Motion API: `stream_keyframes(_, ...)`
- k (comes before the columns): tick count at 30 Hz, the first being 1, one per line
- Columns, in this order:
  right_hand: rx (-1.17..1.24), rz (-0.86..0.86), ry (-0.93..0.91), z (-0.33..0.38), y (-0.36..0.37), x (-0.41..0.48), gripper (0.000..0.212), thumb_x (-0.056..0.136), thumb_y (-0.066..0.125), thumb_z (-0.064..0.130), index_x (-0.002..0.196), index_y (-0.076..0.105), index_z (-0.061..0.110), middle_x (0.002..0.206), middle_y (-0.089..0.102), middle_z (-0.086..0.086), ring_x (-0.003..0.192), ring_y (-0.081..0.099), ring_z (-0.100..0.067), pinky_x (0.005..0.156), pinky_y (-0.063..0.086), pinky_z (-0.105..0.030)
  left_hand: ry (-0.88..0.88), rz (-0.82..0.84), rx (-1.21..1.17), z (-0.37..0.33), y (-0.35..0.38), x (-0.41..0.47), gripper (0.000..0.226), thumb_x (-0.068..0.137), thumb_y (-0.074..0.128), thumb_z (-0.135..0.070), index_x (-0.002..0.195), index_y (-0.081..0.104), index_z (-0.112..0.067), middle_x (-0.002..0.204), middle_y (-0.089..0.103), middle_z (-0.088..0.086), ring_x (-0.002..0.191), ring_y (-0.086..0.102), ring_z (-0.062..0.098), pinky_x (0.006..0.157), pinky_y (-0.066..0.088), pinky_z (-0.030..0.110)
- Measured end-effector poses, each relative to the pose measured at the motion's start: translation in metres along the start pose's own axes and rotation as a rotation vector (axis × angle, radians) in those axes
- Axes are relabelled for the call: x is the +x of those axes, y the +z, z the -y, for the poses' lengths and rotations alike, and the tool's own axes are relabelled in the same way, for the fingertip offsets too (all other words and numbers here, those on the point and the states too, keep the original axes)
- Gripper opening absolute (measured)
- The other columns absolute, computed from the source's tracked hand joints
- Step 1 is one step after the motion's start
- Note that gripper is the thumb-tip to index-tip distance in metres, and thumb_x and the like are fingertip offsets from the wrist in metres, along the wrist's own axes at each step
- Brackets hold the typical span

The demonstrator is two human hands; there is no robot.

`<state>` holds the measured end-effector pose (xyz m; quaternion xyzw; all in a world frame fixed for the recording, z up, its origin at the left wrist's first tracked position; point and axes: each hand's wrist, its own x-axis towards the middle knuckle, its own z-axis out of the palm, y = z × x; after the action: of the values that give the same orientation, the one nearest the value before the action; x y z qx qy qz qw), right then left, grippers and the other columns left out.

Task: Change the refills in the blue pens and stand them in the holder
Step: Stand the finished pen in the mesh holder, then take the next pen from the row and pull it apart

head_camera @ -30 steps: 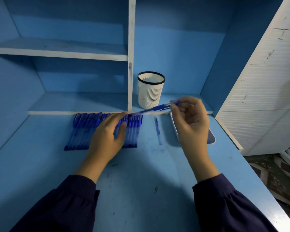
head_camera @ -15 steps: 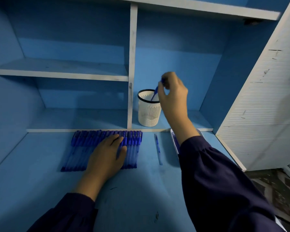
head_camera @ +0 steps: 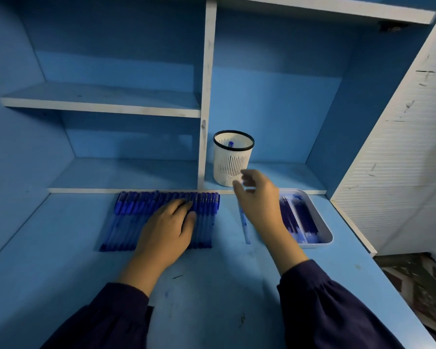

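Observation:
A row of several blue pens lies side by side on the blue desk. My left hand rests flat on the right part of that row, fingers straight. The white mesh holder with a black rim stands on the low shelf, and one blue pen stands inside it. My right hand hovers in front of the holder, blurred, with loose fingers and nothing in it. A single thin refill lies on the desk just left of that hand.
A white tray with blue refills sits at the right of the desk. A white divider splits the shelving, with a shelf at upper left. A white slatted panel closes the right side.
My right hand let the pen go into the holder and has drawn back down toward the desk, empty. My left hand stayed on the row of pens.

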<state>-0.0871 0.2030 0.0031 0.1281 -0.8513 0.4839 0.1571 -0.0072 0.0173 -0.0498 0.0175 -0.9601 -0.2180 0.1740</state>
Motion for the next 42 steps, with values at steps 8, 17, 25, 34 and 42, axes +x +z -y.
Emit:
stream_keyframes(8, 0.022, 0.366, 0.205, -0.007, 0.019, -0.038, 0.029, 0.086, 0.070, 0.023, 0.113, 0.068, 0.017, 0.097, 0.071, -0.004, 0.086, 0.065, -0.011, 0.072, 0.049, -0.015, 0.071, 0.023, 0.065, 0.012, -0.007, -0.025, 0.065, 0.096, 0.020, -0.051, 0.139, 0.055, -0.018, 0.146, 0.049, -0.005, 0.134, 0.045, 0.016, 0.106, 0.036, 0.030)
stream_keyframes(17, -0.115, 0.380, 0.119, -0.004, 0.019, -0.046, 0.029, 0.082, 0.062, 0.004, 0.109, 0.072, 0.011, 0.101, 0.070, -0.006, 0.090, 0.065, -0.016, 0.076, 0.045, -0.013, 0.063, 0.033, 0.023, 0.012, -0.008, -0.031, 0.050, 0.097, 0.036, -0.038, 0.136, 0.058, -0.017, 0.144, 0.051, -0.004, 0.132, 0.048, 0.019, 0.103, 0.042, 0.035)
stream_keyframes(25, -0.085, 0.350, 0.195, -0.010, 0.013, -0.047, 0.022, 0.081, 0.068, 0.006, 0.101, 0.072, 0.014, 0.084, 0.066, 0.000, 0.072, 0.059, -0.010, 0.058, 0.041, -0.003, 0.072, 0.026, 0.033, 0.010, -0.008, -0.031, 0.039, 0.102, 0.047, -0.026, 0.139, 0.055, -0.016, 0.146, 0.049, -0.004, 0.135, 0.045, 0.017, 0.106, 0.038, 0.032)
stream_keyframes(34, 0.741, 0.255, 0.486, 0.004, -0.004, -0.061, 0.021, 0.088, 0.062, -0.004, 0.106, 0.068, 0.004, 0.067, 0.064, 0.000, 0.060, 0.057, -0.007, 0.061, 0.046, -0.013, 0.103, -0.041, -0.128, -0.002, -0.013, -0.032, 0.052, 0.100, 0.031, -0.044, 0.144, 0.049, -0.022, 0.146, 0.049, -0.008, 0.133, 0.046, 0.010, 0.105, 0.041, 0.029)
stream_keyframes(42, 0.757, 0.341, 0.325, 0.015, 0.002, -0.090, 0.027, 0.087, 0.065, -0.002, 0.108, 0.072, 0.013, 0.102, 0.074, -0.007, 0.093, 0.068, -0.013, 0.084, 0.051, -0.021, -0.080, -0.173, -0.764, -0.038, -0.012, -0.037, 0.043, 0.100, 0.049, -0.032, 0.143, 0.046, -0.027, 0.110, 0.068, -0.014, 0.107, 0.061, -0.008, 0.090, 0.043, 0.006)
